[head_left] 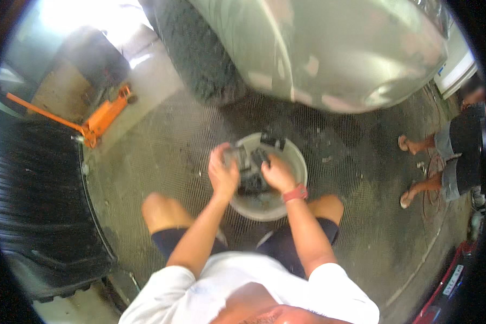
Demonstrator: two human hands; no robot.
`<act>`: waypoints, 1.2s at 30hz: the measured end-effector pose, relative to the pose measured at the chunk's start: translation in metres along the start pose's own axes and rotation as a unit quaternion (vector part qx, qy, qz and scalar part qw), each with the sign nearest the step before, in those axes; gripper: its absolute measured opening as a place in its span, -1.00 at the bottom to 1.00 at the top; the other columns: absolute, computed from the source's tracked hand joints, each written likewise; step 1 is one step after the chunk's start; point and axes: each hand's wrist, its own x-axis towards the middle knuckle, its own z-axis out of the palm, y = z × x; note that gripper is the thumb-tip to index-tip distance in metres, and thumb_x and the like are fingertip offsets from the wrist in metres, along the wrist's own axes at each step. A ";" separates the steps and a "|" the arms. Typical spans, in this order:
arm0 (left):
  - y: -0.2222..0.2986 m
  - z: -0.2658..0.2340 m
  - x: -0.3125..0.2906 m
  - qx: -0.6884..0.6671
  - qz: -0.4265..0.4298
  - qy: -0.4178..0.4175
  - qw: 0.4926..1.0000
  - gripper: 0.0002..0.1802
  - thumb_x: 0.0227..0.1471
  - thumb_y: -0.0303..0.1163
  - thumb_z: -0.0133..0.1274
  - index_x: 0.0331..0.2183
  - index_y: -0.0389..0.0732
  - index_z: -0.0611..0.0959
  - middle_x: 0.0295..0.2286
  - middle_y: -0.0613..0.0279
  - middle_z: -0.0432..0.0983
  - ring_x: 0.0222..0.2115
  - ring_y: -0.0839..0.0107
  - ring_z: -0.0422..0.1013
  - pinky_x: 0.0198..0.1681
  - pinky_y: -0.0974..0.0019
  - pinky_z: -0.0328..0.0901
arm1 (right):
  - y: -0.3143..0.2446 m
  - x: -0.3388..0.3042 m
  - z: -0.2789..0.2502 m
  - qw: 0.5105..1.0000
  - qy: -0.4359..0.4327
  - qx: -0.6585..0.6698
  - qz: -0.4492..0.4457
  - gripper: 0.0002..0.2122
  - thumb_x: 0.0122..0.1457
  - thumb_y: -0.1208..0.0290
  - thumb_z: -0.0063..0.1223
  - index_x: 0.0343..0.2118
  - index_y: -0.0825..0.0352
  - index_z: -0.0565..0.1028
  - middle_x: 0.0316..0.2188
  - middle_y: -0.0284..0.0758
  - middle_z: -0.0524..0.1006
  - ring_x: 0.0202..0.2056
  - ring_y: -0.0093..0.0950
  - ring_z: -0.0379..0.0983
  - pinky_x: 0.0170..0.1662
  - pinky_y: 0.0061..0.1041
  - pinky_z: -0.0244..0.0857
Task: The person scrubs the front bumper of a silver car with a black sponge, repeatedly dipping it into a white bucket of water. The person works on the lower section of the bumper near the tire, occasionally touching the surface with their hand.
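Note:
A round whitish basin point(301, 186) stands on the floor between my knees, with dark parts point(252, 182) and murky liquid in it. Over its left side, my left hand point(223, 174) is closed round a grey, blocky metal-looking part point(237, 156). My right hand point(278, 174), with a red band at the wrist, grips a small dark object point(261, 157) close beside that part. Blur hides its exact kind; it may be a brush. Another black piece point(272, 141) rests at the basin's far rim.
Ahead is a car body with patchy paint point(335, 54) beside a dark tire point(200, 59). An orange floor jack point(105, 116) stands at the far left, a black ribbed liner point(43, 189) at the left. At the right stands another person point(448, 156), near a hose point(432, 186).

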 end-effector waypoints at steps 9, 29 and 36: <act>-0.002 0.006 0.038 -0.496 -0.388 -0.168 0.758 -0.60 0.25 -0.60 0.18 0.04 -0.01 0.51 -0.07 0.27 0.57 -0.12 0.41 0.55 -0.13 0.26 0.52 | -0.059 -0.029 -0.032 0.835 0.127 0.534 0.044 -0.60 0.46 0.40 0.26 0.27 0.35 0.47 0.01 -0.33 0.58 0.00 -0.58 0.48 0.15 -0.49 0.38; -0.029 -0.038 0.071 -0.386 -0.344 -0.457 0.724 -0.46 0.15 -0.56 0.07 0.17 -0.38 0.72 0.16 0.11 0.64 -0.02 0.22 0.58 -0.01 0.21 0.48 | -0.030 -0.041 -0.023 0.895 -0.009 0.445 -0.035 -0.22 0.39 0.21 0.41 0.52 0.44 0.26 0.19 -0.11 0.58 -0.07 -0.50 0.63 0.02 -0.48 0.53; -0.003 -0.031 0.056 -0.467 -0.367 -0.375 0.711 -0.35 0.37 -0.43 0.09 0.42 -0.08 0.39 0.13 0.18 0.61 -0.03 0.31 0.64 0.06 0.04 0.57 | -0.030 -0.047 0.005 0.882 0.160 0.441 0.049 -0.55 0.31 0.15 0.50 0.03 0.43 0.64 -0.06 -0.26 0.70 -0.18 -0.57 0.59 -0.08 -0.46 0.48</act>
